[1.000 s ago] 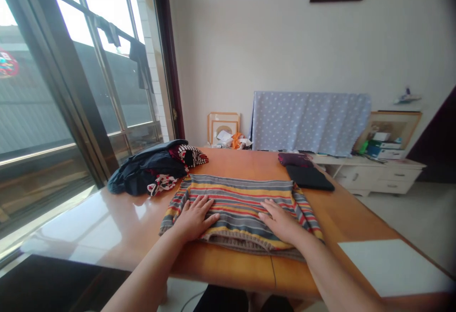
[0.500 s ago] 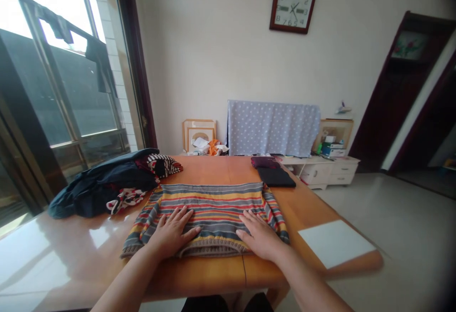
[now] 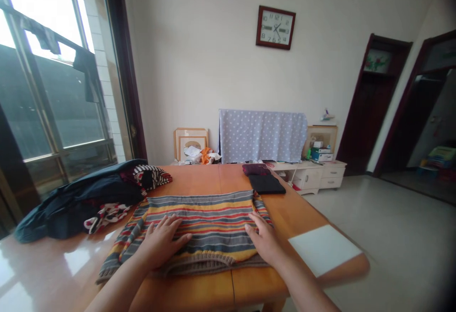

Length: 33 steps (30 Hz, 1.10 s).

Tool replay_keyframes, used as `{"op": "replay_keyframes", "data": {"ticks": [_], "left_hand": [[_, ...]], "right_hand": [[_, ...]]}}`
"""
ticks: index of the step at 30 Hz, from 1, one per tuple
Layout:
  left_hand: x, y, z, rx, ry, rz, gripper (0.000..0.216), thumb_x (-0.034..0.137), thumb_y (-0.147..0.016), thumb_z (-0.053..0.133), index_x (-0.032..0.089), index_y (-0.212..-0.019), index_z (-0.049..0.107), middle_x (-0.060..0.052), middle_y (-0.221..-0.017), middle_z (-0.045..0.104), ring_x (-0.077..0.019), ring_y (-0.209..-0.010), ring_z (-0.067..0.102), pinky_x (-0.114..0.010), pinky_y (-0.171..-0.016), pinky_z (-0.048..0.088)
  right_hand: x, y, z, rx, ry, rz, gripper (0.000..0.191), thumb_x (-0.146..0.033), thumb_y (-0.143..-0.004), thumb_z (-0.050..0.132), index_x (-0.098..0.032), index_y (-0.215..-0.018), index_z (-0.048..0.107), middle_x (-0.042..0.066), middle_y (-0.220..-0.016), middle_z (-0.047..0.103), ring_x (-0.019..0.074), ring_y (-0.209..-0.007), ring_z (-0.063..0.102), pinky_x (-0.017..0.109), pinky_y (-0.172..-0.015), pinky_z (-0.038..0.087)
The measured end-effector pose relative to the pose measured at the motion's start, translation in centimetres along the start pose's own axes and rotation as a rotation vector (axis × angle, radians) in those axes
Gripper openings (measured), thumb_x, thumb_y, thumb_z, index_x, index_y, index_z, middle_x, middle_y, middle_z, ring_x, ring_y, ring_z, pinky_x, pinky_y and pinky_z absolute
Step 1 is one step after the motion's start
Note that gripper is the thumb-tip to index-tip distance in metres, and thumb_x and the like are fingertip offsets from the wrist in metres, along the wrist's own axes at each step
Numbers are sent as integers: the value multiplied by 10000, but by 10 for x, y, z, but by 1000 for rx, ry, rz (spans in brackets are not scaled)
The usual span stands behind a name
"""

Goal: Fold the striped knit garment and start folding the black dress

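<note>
Left hand (image 3: 162,241) and right hand (image 3: 261,241) rest flat on a striped sweater (image 3: 199,212); dark clothes (image 3: 81,203) lie beside it

On my feed the person's left hand (image 3: 160,242) and right hand (image 3: 261,241) are bare with slim fingers, and the bare left forearm (image 3: 117,293) and right forearm (image 3: 302,286) enter from the bottom edge.

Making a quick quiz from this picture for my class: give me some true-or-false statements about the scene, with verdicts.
The left hand rests flat on the striped sweater. True.
The right hand holds the black cloth. False: it rests on the sweater.
The dark clothes pile lies to the right of the sweater in view. False: it lies to the left.
A wall clock hangs above the polka-dot cloth. True.
</note>
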<state>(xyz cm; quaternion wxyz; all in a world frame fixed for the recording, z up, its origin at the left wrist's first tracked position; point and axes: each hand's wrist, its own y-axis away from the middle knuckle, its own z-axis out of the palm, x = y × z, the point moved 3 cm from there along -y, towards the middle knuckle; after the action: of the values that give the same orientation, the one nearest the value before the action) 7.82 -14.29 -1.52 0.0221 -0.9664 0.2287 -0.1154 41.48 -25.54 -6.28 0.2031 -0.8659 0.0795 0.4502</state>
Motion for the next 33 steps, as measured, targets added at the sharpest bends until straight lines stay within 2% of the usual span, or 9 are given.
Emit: {"op": "replay_keyframes", "data": {"ticks": [3, 6, 10, 14, 18, 22, 25, 29, 33], "left_hand": [[33, -18, -11, 60, 46, 142, 681, 673, -896, 397, 219, -1375, 568, -112, -1476, 503, -320, -1386, 414, -468, -1148, 294], [81, -38, -17, 68, 166, 333, 536, 577, -939, 400, 237, -1289, 621, -88, -1318, 628, -258, -1217, 571, -341, -1039, 417], [143, -59, -9, 52, 247, 474, 431, 523, -942, 441, 253, -1185, 673, -74, -1169, 684, -251, -1130, 600, -331, -979, 449], [182, -64, 17, 60, 256, 574, 470, 561, -919, 479, 257, -1230, 658, -88, -1224, 661, -268, -1162, 579, -406, -1038, 423], [193, -57, 46, -51, 227, 600, 673, 669, -845, 540, 298, -1407, 534, -88, -1466, 512, -335, -1370, 421, -539, -1162, 277], [191, -53, 57, -141, 210, 582, 787, 777, -816, 466, 356, -1480, 431, -59, -1580, 359, -371, -1470, 243, -626, -1188, 148], [189, -55, 59, -158, 224, 590, 798, 809, -801, 443, 393, -1480, 416, -37, -1590, 341, -369, -1479, 219, -640, -1188, 122], [186, -59, 64, -157, 231, 609, 810, 814, -793, 449, 409, -1492, 386, -25, -1596, 328, -362, -1484, 207, -632, -1193, 115], [183, -64, 70, -157, 213, 630, 820, 806, -789, 467, 406, -1499, 374, -26, -1601, 314, -375, -1483, 202, -634, -1190, 136]], "right_hand": [[4, -4, -5, 63, -275, 120, 604, -564, -833, 595, -188, -1306, 622, 119, -1398, 578, 285, -1344, 484, 418, -1114, 389], [6, -6, -16, 91, -575, 244, 560, -565, -808, 640, -195, -1228, 657, 103, -1319, 643, 279, -1287, 547, 402, -1099, 416], [20, -12, -31, 173, -893, 380, 476, -502, -816, 654, -187, -1173, 646, 123, -1278, 665, 259, -1256, 581, 400, -1105, 425], [41, -19, -38, 107, -980, 479, 408, -443, -842, 616, -192, -1164, 614, 152, -1308, 638, 242, -1233, 601, 401, -1097, 446], [52, -34, -45, -13, -936, 505, 438, -474, -888, 512, -175, -1203, 572, 186, -1361, 586, 234, -1246, 590, 386, -1071, 478], [52, -67, -56, -2, -856, 474, 466, -480, -919, 426, -164, -1241, 542, 201, -1385, 555, 228, -1254, 582, 386, -1070, 472], [50, -99, -56, -3, -799, 475, 477, -480, -919, 426, -158, -1251, 544, 211, -1387, 547, 237, -1260, 576, 399, -1064, 466], [47, -136, -44, -15, -742, 535, 445, -444, -905, 464, -163, -1237, 557, 210, -1308, 601, 240, -1233, 591, 436, -1055, 453], [44, -159, -25, -58, -733, 556, 351, -383, -874, 522, -170, -1143, 593, 183, -1122, 691, 233, -1070, 676, 413, -943, 525]]}}
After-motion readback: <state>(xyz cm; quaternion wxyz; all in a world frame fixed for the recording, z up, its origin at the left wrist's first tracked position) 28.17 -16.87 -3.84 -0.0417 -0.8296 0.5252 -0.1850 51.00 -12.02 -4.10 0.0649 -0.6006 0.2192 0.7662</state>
